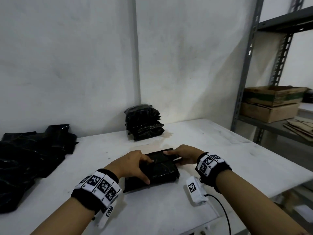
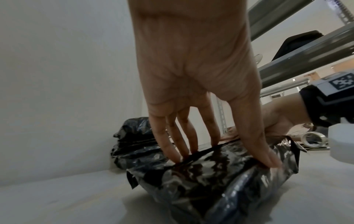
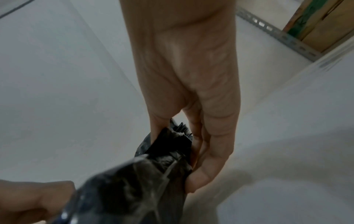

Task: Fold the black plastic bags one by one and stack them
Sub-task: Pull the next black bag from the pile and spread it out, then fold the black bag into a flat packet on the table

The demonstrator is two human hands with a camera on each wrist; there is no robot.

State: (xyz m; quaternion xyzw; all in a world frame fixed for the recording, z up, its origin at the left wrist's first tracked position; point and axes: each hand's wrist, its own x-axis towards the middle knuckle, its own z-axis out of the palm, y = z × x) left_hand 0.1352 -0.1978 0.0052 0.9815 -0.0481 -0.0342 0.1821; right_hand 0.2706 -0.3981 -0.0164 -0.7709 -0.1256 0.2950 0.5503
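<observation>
My left hand [image 1: 135, 164] presses the folded black bag [image 1: 158, 173] flat with straight fingers; my right hand [image 1: 183, 154] pinches its far edge. It looks light, limp and slippery, so I judge the creased edges the best hold.

The pile of loose bags [image 1: 30, 160] runs off the left edge. The right hand [image 1: 183, 154] hides the far side of the folded bag [image 1: 157, 172].
</observation>
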